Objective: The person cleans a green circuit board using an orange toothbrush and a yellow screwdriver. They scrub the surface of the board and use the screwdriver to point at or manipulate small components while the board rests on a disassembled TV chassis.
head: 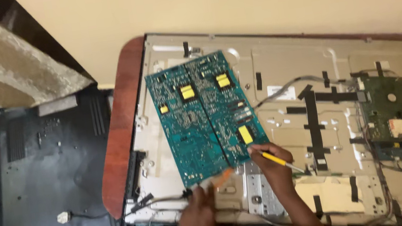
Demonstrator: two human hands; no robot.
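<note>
So the teal board (pixel 204 112) is lifted up off the chassis (pixel 287 127), tilted solder side up, long and rectangular with a seam down the middle, a few yellow stickers and loads of tiny solder dots. The right hand (pixel 271 163) pinches its lower right corner, and the same fingers are closed round a thin yellow screwdriver (pixel 280 160) whose metal tip pokes out to the right of the knuckles. The left hand (pixel 197 218) comes in from below, fingers curled loosely near the board's bottom edge, just beside a small orange bit (pixel 223 176); can't tell if it's actually gripping anything, it's a bit blurry. A bundle of black wires (pixel 156 202) runs off to the left of that hand. Under both hands is the bare stamped-metal chassis, dull silver with ribs, holes and strips of black tape. Further right of the right hand sits a darker green board (pixel 400 116) with cables. The whole thing lies on a reddish wood table (pixel 119 124), and to the far left a black plastic cover (pixel 41 172) lies flat on the floor.
</note>
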